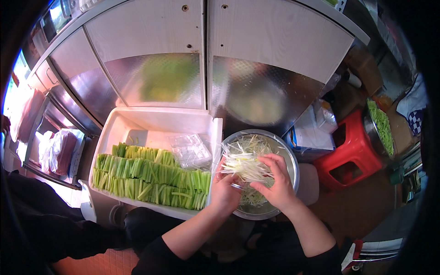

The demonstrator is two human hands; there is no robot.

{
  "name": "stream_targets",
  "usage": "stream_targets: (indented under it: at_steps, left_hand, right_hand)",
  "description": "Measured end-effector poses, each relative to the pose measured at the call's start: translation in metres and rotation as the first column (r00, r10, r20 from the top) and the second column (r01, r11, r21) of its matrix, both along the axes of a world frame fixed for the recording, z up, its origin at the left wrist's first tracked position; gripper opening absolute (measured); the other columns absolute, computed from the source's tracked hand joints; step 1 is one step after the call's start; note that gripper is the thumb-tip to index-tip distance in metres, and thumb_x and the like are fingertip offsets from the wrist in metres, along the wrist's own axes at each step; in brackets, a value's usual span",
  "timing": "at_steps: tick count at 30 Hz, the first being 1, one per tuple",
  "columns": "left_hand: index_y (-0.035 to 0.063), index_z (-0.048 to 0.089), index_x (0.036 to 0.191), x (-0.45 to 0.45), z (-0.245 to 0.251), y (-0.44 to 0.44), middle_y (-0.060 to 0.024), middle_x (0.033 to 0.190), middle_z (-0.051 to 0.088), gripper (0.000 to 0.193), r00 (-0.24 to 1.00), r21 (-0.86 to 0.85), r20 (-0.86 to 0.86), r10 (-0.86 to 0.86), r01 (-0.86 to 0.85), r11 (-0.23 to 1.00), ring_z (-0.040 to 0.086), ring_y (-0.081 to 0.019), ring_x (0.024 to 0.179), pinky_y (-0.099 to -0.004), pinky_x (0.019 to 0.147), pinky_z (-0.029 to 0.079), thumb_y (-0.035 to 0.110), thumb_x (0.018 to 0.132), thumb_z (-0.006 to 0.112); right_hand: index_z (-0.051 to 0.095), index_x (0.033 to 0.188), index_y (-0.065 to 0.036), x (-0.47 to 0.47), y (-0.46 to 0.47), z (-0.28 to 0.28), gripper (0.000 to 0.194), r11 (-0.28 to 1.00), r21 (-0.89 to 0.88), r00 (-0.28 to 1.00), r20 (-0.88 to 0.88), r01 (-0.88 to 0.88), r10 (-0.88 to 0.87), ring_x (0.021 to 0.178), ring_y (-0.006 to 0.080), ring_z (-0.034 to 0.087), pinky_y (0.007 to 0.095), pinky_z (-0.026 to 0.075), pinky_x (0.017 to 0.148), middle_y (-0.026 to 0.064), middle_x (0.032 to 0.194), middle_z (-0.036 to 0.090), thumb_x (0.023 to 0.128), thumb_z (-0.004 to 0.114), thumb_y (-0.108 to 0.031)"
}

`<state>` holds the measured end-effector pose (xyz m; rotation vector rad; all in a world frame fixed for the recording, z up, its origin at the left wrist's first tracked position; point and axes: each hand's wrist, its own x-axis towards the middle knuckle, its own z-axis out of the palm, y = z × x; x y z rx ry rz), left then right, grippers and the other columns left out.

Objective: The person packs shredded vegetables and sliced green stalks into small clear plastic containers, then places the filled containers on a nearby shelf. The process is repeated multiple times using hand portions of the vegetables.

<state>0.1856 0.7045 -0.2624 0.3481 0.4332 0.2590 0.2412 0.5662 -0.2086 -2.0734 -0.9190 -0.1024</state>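
Note:
A heap of pale, white-to-yellowish vegetable shreds (245,165) lies in my left hand (225,196), above a round steel bowl (294,168). My right hand (280,184) brackets the right end of the heap between thumb and curved fingers. Something shiny shows at my left fingers; I cannot tell what it is. More shreds fill the bowl below. To the left, a white plastic bin (127,117) holds rows of cut green vegetable stalks (147,172). Clear plastic boxes (190,151) rest in it behind the stalks.
Cabinet doors (154,31) with metal lower panels rise behind the bin and bowl. On the right, a red plastic stool (347,154) stands near a bowl of green shreds (380,123). Bagged items (58,151) sit at the left. Another person's dark-clothed leg (62,213) is at lower left.

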Motion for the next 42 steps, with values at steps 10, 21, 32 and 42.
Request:
stream_targets:
  at_steps: [10,21,32,42]
  left_hand:
    - [0.0115,0.034,0.142,0.0,0.0,0.008,-0.0134,0.136,0.045,0.063,0.997,-0.082,-0.028,-0.079,0.076,0.994,0.052,-0.029,0.117,-0.042,0.094,0.048,-0.013,0.084,0.037]
    - [0.0118,0.026,0.146,-0.005,0.017,-0.005,-0.0141,0.135,0.045,0.071,0.982,0.142,-0.084,-0.169,0.179,0.973,0.052,-0.0269,0.116,-0.0413,0.092,0.049,-0.013,0.082,0.041]
    - [0.0058,0.035,0.142,-0.009,0.007,-0.013,-0.0097,0.13,0.051,0.066,0.975,0.239,-0.069,-0.213,0.224,0.945,0.057,-0.0202,0.109,-0.0319,0.086,0.051,-0.015,0.08,0.042]
    - [0.0032,0.04,0.137,-0.014,0.003,-0.011,-0.0121,0.128,0.051,0.053,0.954,0.121,0.051,-0.295,0.288,0.95,0.052,-0.025,0.114,-0.0391,0.095,0.044,0.002,0.084,0.042]
  right_hand:
    - [0.06,0.086,-0.003,0.006,-0.005,-0.004,0.016,0.957,0.29,0.926,-0.368,0.028,0.084,0.085,0.0148,0.06,0.0249,0.052,0.073,0.0058,0.092,0.058,0.075,0.07,0.004]
    - [0.06,0.078,-0.006,0.02,0.004,0.001,0.013,0.985,0.171,0.992,-0.125,-0.006,0.027,0.087,0.0182,0.058,0.0308,0.048,0.078,0.0048,0.089,0.06,0.072,0.071,-0.001]
    - [0.066,0.111,-0.008,0.027,0.011,0.001,0.051,0.975,-0.162,0.977,0.173,0.155,-0.126,0.111,0.0303,0.043,0.0434,0.034,0.096,0.0074,0.116,0.052,0.075,0.071,-0.045]
    - [0.07,0.081,-0.007,0.036,0.03,0.002,0.017,0.989,-0.077,0.99,-0.043,0.128,-0.132,0.09,0.0252,0.055,0.0378,0.042,0.084,0.0047,0.084,0.064,0.079,0.071,-0.024]
